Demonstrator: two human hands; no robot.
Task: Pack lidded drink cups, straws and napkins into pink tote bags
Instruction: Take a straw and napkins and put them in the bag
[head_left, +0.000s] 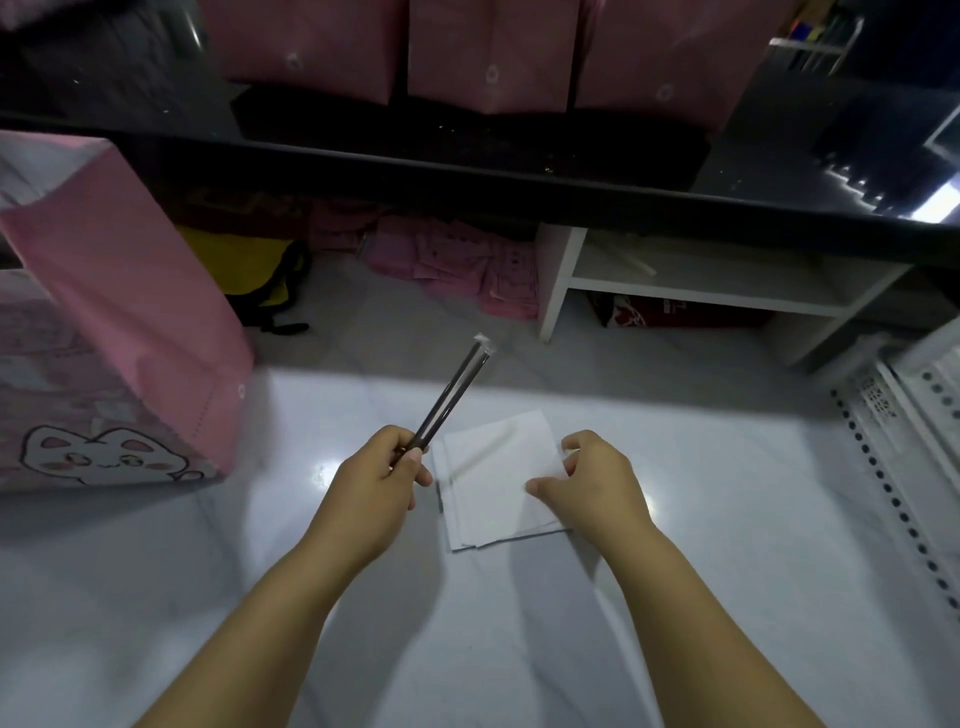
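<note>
left hand (374, 478) grips wrapped straws (452, 395), angled clear of the stack | right hand (587, 478) apparently pinches napkins (493, 483) by the edge (blurred), likely to lift | pink tote bag (119, 332) stands left, within reach

No writing is clear enough to read.

A: Straws (451, 396)?
B: Dark, clear-wrapped, tilted upward; gripped by left hand (374, 480).
A: Napkins (493, 488)?
B: White stack, flat on floor (701, 519); right hand (597, 480) pinches its edge.
A: Tote bag (130, 332)?
B: Pink, cat-printed, upright, at left.
</note>
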